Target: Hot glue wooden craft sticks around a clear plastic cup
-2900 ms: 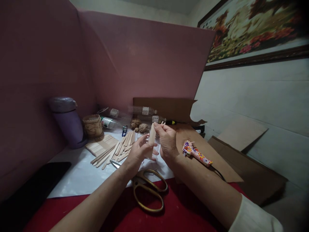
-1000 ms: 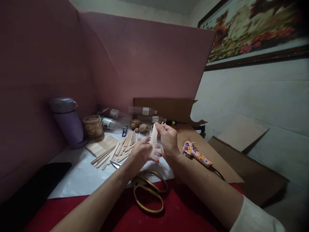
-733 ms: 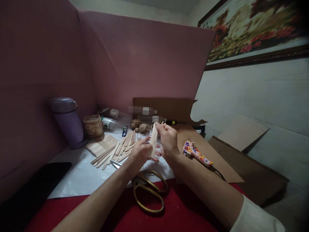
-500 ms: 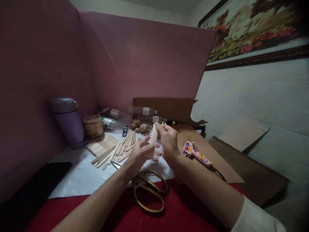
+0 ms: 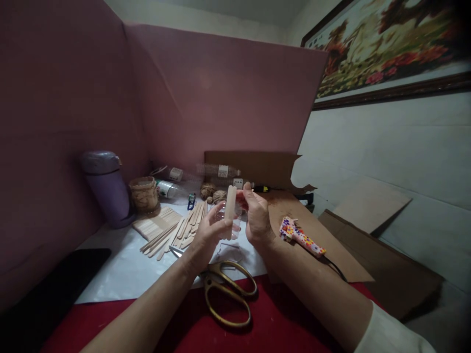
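My left hand (image 5: 210, 234) is closed around a small clear plastic cup (image 5: 231, 223) and pins a pale wooden stick (image 5: 230, 205) upright against its side with the thumb. My right hand (image 5: 256, 216) is closed too, steadying the cup's far side, fingertips pinched near the stick's top end. Both hands hover just above the white sheet (image 5: 121, 264). A loose pile of wooden sticks (image 5: 180, 228) lies to the left of my hands.
Gold-handled scissors (image 5: 226, 294) lie on the red cloth below my hands. A flower-patterned glue gun (image 5: 300, 236) rests on brown cardboard (image 5: 324, 245) at right. At the back stand a purple flask (image 5: 106, 189), a woven cup (image 5: 144, 194), twine balls (image 5: 213, 192) and plastic bottles (image 5: 221, 171).
The stick now stands more upright and slightly higher against the cup. My right fingers have shifted to its top end. The view tilted a little.
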Demonstrator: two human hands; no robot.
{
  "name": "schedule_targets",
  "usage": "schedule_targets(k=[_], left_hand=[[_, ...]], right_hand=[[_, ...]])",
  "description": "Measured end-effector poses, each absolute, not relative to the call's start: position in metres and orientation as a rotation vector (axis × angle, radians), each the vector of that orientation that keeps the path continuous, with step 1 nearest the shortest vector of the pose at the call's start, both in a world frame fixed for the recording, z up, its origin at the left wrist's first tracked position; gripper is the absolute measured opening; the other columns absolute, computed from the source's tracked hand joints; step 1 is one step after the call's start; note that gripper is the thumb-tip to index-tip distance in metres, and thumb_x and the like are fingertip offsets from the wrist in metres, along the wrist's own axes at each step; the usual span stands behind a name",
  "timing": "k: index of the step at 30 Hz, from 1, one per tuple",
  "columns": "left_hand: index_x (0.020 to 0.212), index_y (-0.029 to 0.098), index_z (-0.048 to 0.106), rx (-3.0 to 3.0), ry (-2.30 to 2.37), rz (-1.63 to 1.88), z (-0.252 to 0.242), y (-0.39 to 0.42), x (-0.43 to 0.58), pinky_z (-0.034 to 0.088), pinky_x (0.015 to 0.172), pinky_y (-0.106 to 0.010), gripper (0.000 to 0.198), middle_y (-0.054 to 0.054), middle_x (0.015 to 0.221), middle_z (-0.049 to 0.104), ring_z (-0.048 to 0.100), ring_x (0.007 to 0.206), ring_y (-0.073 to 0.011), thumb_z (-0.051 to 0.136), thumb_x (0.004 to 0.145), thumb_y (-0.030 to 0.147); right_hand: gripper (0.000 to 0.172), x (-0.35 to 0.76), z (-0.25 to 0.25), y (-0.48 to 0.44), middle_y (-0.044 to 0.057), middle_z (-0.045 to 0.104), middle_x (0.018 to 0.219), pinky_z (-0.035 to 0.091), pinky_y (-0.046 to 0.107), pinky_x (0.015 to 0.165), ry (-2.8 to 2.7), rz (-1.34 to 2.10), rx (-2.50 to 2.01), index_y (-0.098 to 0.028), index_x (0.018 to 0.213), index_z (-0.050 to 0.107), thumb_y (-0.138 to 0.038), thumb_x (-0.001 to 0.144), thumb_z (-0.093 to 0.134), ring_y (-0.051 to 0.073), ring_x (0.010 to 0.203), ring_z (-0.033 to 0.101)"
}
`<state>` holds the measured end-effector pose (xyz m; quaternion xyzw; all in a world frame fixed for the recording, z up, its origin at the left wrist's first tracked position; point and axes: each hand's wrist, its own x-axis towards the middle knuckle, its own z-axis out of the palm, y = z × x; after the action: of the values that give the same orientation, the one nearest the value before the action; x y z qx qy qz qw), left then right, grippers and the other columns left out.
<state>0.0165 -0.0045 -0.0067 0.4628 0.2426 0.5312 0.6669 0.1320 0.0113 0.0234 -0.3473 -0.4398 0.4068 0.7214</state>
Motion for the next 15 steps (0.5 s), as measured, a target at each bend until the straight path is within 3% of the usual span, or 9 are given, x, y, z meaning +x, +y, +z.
schedule_targets(k=[10,15], left_hand=[[0.129,0.017,0.057,1.132,0.577,1.242,-0.0127,-0.0006,0.0156,0.048,0.073,-0.032,0.077,-0.012,0.117,0.060,0.065,0.089,-0.0228,0.083,0.059,0.032],[0.130,0.019,0.059,1.154,0.567,1.247,-0.0152,0.0010,0.0150,0.048,0.081,-0.034,0.077,-0.011,0.120,0.059,0.062,0.096,-0.0240,0.084,0.058,0.031]], right_hand=[[0.037,0.1287,0.0273,0.0052,-0.002,0.057,0.054,0.039,0.028,0.053,-0.958,0.998,-0.654,-0.022,0.062,0.063,-0.056,0.070,0.073,0.013,0.052,0.048],[0.022,0.1318,0.0224,0.0054,-0.002,0.061,0.061,0.039,0.027,0.054,-1.004,1.026,-0.608,-0.021,0.070,0.069,-0.042,0.070,0.075,0.012,0.056,0.050]])
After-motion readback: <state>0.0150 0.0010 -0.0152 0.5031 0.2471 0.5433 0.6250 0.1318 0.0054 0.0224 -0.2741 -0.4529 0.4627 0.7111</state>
